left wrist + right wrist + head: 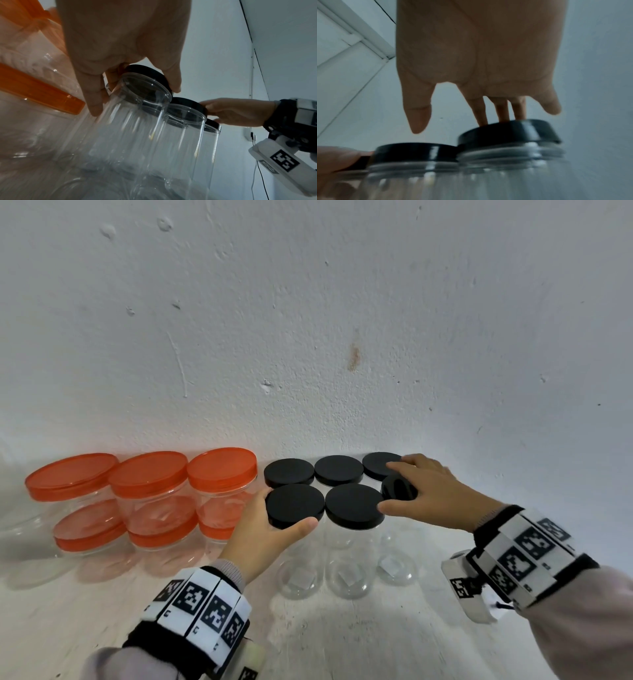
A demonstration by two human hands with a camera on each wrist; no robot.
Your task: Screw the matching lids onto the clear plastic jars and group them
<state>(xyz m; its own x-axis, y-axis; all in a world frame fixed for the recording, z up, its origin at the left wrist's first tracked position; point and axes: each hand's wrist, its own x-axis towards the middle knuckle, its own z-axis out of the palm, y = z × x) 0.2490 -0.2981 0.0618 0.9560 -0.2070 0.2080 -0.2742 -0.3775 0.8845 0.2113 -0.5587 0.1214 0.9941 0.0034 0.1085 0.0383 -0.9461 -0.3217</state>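
Black lid (pixel 399 487) sits tilted on last clear jar (pixel 513 169), front-right corner of black-lidded group, not yet threaded. Right hand (pixel 435 491) directly above it, straight fingers (pixel 500 108) pressing lid top, thumb off rim, clasping nothing. Jar axis upright; lid must level before turning. Left hand (pixel 263 529) at group's front-left, fingers and thumb curled round lid (pixel 294 505) of that jar. Orange-lidded jars (pixel 150 491) stacked left of group, against wall (pixel 308 320), on bench (pixel 342 638). Right hand nearer tilted lid.

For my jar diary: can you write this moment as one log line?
left hand: grips front-left black lid | right hand: fingertips on tilted black lid, unscrewed | orange-lidded jars: grouped left
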